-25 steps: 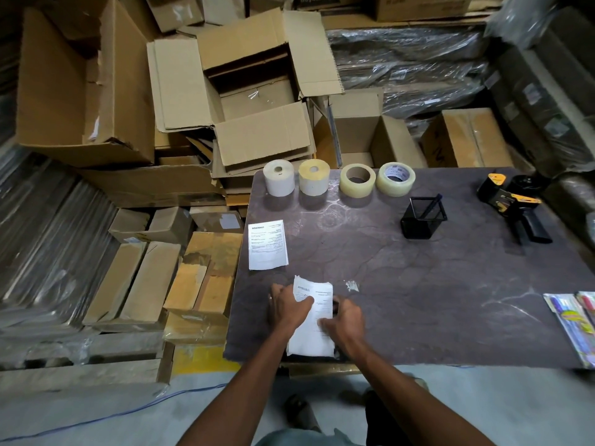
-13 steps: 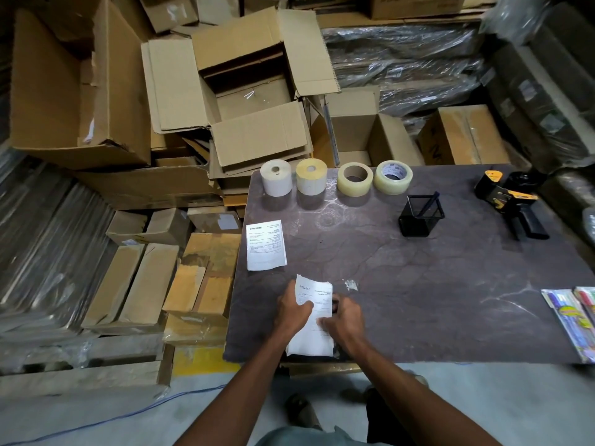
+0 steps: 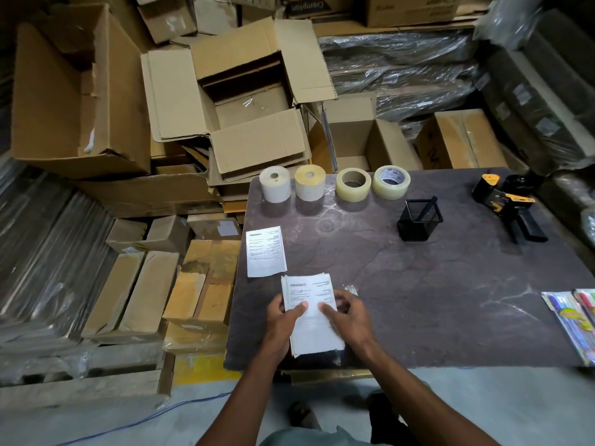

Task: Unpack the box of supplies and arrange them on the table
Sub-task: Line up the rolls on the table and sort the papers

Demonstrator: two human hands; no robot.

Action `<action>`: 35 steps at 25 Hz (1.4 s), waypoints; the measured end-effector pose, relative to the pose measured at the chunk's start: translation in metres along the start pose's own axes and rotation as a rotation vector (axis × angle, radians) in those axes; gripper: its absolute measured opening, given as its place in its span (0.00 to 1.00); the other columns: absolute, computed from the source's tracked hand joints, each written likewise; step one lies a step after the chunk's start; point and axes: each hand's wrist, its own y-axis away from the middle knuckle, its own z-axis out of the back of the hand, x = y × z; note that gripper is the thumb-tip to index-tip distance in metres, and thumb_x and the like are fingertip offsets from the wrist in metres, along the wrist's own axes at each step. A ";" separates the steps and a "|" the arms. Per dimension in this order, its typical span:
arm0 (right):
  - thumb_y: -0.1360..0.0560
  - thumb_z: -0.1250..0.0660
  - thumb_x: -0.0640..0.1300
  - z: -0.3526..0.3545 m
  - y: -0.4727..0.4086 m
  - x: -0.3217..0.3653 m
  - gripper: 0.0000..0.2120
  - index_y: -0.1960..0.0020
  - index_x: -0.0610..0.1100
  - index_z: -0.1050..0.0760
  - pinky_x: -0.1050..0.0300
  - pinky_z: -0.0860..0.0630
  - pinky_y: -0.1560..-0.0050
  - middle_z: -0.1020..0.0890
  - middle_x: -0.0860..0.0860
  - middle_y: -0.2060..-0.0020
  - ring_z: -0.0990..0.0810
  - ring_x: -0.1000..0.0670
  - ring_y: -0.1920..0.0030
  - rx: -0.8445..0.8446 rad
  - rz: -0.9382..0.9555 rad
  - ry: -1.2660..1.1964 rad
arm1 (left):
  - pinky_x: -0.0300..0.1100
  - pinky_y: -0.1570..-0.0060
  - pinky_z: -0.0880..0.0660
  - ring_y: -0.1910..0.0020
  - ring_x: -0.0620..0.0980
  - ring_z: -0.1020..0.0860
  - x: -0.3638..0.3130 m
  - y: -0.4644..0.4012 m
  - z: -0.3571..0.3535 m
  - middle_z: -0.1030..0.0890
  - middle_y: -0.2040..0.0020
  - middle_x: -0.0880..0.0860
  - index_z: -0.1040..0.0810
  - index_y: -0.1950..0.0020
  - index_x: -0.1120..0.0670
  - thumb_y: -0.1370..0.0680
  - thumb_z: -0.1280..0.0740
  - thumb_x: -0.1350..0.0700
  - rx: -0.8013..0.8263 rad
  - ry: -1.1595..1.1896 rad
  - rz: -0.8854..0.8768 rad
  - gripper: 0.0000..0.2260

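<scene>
Stack of printed slips (image 3: pixel 310 313): near desk (image 3: pixel 418 300) edge, long axis running away from the person, left hand (image 3: pixel 285 320) pinching its left side, right hand (image 3: pixel 346 312) curled against its right side, single slip (image 3: pixel 266 251) just beyond-left.

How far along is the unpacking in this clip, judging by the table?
Mostly done: four rolls line the table's far edge, with a pen holder, tape dispenser, pen packs and one sheet set out. In hand: left hand and right hand hold a paper stack. Left: placing it.
</scene>
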 end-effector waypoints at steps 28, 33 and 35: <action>0.28 0.25 0.35 0.058 0.009 0.084 0.13 0.44 0.37 0.18 0.43 0.16 0.50 0.13 0.44 0.52 0.13 0.41 0.52 0.160 0.131 -0.297 | 0.54 0.45 0.20 0.46 0.54 0.16 -0.067 0.035 -0.007 0.16 0.43 0.54 0.24 0.38 0.53 0.22 0.31 0.56 0.255 0.069 -0.039 0.13; 0.26 0.27 0.34 0.066 0.010 0.085 0.09 0.46 0.35 0.18 0.53 0.16 0.59 0.13 0.43 0.53 0.13 0.43 0.54 0.104 0.154 -0.287 | 0.60 0.39 0.24 0.44 0.56 0.17 -0.066 0.033 -0.005 0.16 0.43 0.54 0.23 0.36 0.53 0.19 0.38 0.47 0.239 0.132 -0.002 0.16; 0.27 0.26 0.33 0.067 0.010 0.086 0.10 0.46 0.36 0.17 0.52 0.16 0.58 0.13 0.44 0.54 0.13 0.43 0.55 0.113 0.140 -0.264 | 0.60 0.39 0.24 0.44 0.56 0.17 -0.065 0.034 -0.004 0.16 0.43 0.54 0.23 0.36 0.53 0.19 0.39 0.46 0.241 0.123 -0.002 0.16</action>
